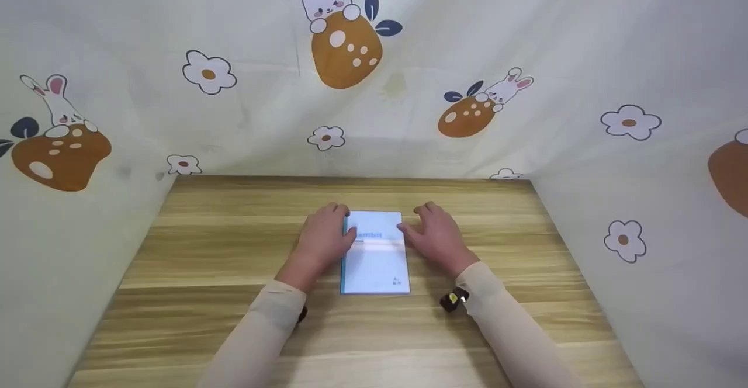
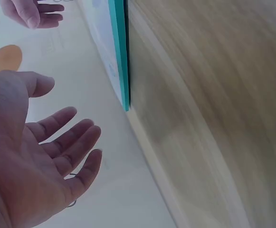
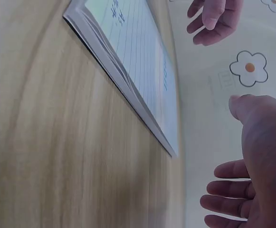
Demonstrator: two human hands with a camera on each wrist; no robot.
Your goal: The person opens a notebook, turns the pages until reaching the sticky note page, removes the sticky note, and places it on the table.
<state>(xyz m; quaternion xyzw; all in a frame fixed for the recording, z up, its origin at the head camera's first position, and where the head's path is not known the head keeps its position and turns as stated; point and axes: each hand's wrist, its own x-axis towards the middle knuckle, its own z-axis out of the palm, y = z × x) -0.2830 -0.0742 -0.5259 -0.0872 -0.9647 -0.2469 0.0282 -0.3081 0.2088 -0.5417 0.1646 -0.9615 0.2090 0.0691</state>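
Note:
A notebook [image 1: 377, 268] with a pale cover, blue lettering and a teal spine lies closed on the wooden table, its spine to the left. Over its left edge is my left hand [image 1: 322, 235], thumb above the cover; the left wrist view shows that hand raised off the table, fingers relaxed and nothing in them. My right hand [image 1: 437, 237] hovers by the notebook's right edge with its thumb toward the cover. In the right wrist view the page edges of the notebook [image 3: 123, 80] face this hand, whose fingers are loosely spread and hold nothing.
The wooden table [image 1: 210, 248] is enclosed at the back and both sides by a pale curtain [image 1: 251, 125] printed with rabbits, orange fruit and flowers. A small black device [image 1: 453, 299] sits at the right wrist, below the sleeve cuff.

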